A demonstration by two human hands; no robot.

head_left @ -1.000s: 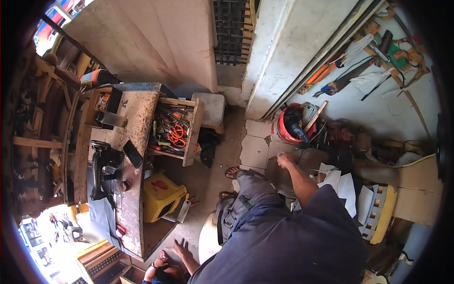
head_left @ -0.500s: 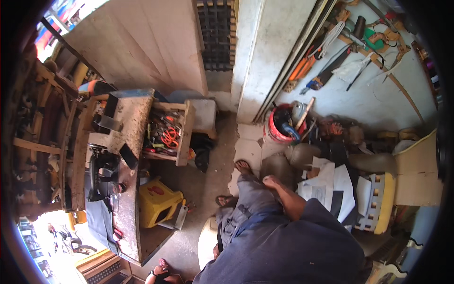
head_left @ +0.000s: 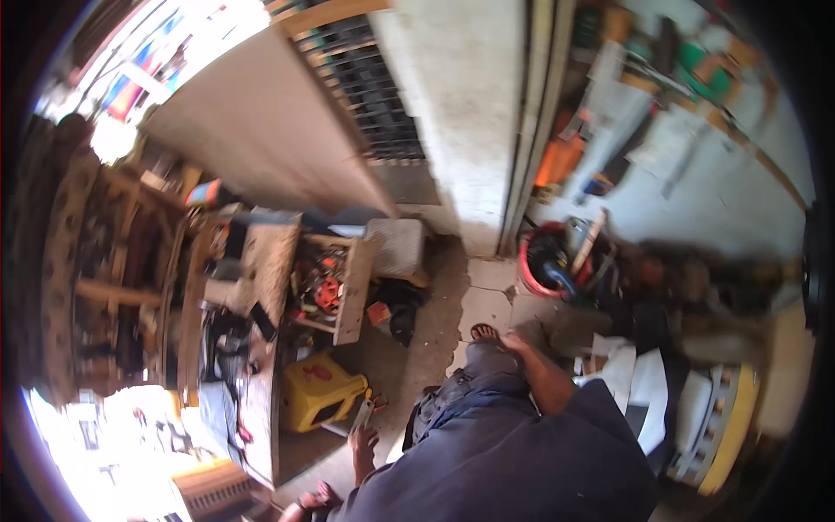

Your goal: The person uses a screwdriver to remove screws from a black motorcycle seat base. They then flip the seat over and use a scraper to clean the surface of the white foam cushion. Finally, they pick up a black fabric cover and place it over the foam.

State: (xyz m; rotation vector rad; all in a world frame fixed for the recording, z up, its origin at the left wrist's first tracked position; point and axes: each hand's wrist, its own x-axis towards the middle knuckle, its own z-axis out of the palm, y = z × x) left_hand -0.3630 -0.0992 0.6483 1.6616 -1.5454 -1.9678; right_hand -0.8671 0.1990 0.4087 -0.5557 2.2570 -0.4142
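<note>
My right hand rests on my bent knee, over the dark grey trousers; its fingers are too small and blurred to read. My left hand is out beside my dark shirt, its fingers apart with nothing seen in them. Nearest to it is a yellow plastic container under the workbench. On that bench stands a black sewing machine, blurred, with a dark flat phone-like thing close by.
An open drawer holds orange-handled tools. A red bucket of tools stands by the wall, under hanging tools. White sheets lie right of me, beside a yellow-and-grey slatted piece. Another person's hand shows at lower left.
The view has swung, shifting the bench and bucket right and down. My left hand, mostly hidden before, is now out at my left side. My right hand stays on my knee.
</note>
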